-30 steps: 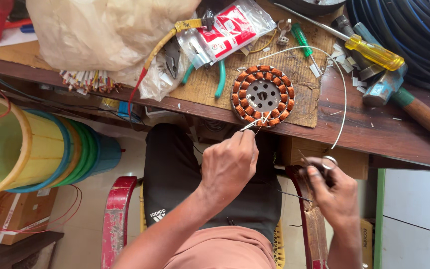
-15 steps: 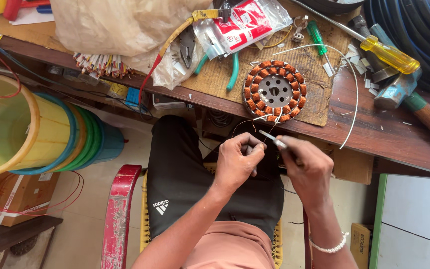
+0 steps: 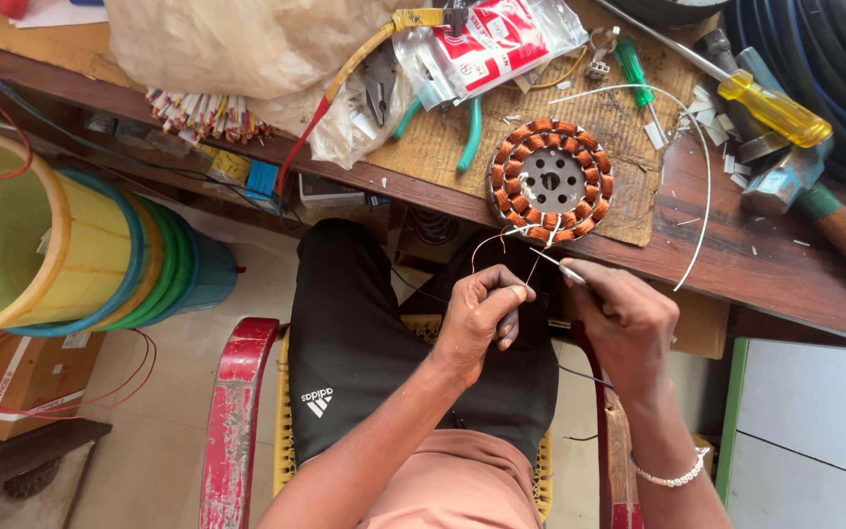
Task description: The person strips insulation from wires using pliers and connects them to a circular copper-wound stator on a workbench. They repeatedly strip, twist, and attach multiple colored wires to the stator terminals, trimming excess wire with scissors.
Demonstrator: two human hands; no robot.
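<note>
Now both hands sit together just below the bench edge, where a second ago they were apart: the right hand [image 3: 629, 323] was low and off to the side, and by half a second ago it had come up beside the left hand [image 3: 482, 313]. The left hand is curled nearly shut, thumb and forefinger pinching thin copper wire [image 3: 487, 245] that loops up to the stator [image 3: 550, 181]. The right hand is closed around a slim metal tool [image 3: 560, 266], its tip pointing toward the left fingers and the wire ends; what kind of tool it is I cannot tell. The stator, a ring of copper-wound coils around a grey hub, lies flat on a woven mat [image 3: 629, 127] at the near edge of the bench [image 3: 766, 264], unmoved across the frames, with its lead wires hanging down over the edge to the hands. So the work has gone from one hand on the leads to both hands on them, tool against wire. Around it lie green-handled pliers [image 3: 467, 137], a yellow-handled screwdriver [image 3: 771, 103], a hammer [image 3: 815, 196], a red-and-clear packet [image 3: 496, 44] and a white wire [image 3: 702, 167] arcing across the mat. A stack of buckets [image 3: 61, 245] stands to the left, beside the red chair [image 3: 237, 421].
</note>
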